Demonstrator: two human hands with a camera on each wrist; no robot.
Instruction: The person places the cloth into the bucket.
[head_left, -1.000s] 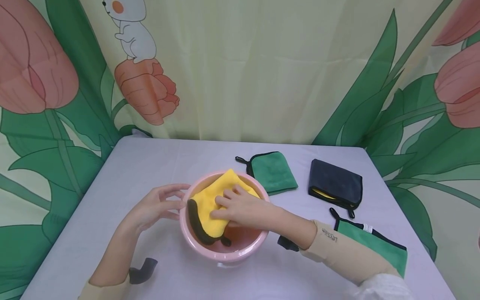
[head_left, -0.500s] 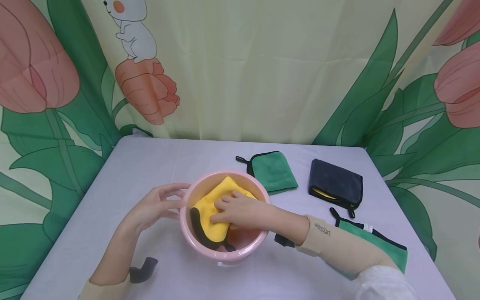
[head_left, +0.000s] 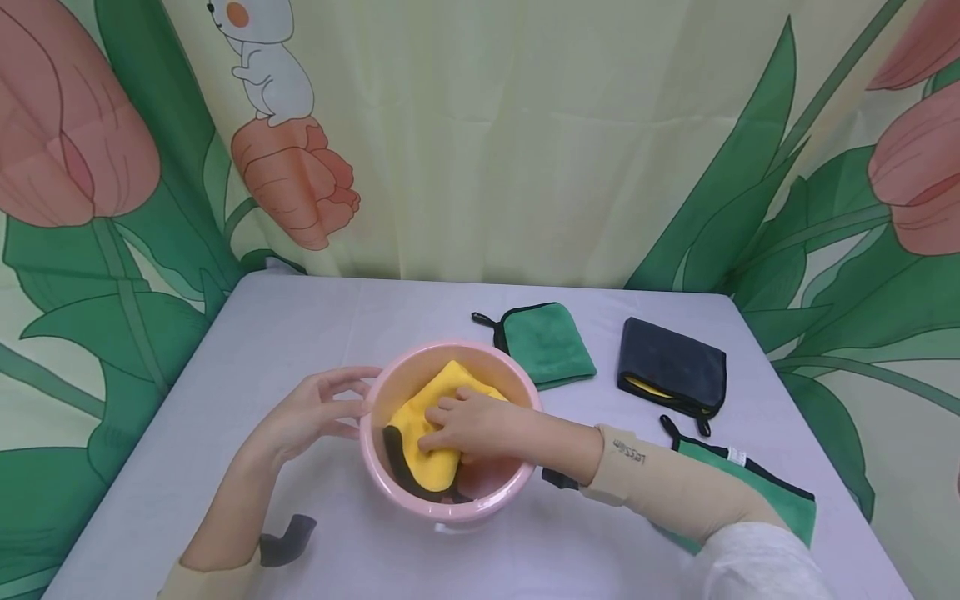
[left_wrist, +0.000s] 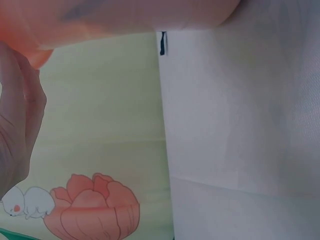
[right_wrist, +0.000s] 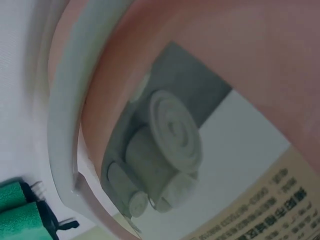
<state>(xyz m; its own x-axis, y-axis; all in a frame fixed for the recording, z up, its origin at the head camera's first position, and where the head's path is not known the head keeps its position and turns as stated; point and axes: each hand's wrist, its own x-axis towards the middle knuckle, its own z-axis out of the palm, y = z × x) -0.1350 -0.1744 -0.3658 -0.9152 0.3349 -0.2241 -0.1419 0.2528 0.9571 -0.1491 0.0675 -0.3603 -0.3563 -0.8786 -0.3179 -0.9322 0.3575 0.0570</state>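
Observation:
A pink bucket (head_left: 401,498) stands on the table, with a yellow cloth (head_left: 423,412) edged in dark trim down inside it. My right hand (head_left: 472,425) reaches over the rim and grips the cloth with bent fingers; its thumb and palm side are partly hidden. At the bucket's left side my left hand (head_left: 322,408) touches the rim with loosely bent fingers. The left wrist view shows part of that hand (left_wrist: 17,115) beside the bucket's wall (left_wrist: 125,17). In the right wrist view only the bucket's outer wall appears, with a printed label (right_wrist: 220,145); the hand is out of sight.
A folded green cloth (head_left: 551,346) lies behind the bucket. To the right are a dark folded cloth (head_left: 671,367) with a yellow inside and another green cloth (head_left: 780,492), partly under the right forearm. A pale handle (right_wrist: 67,100) hangs against the bucket's side.
My right hand has moved down into the bucket, and the yellow cloth has sunk from above the rim to inside it. The left hand has stayed at the rim.

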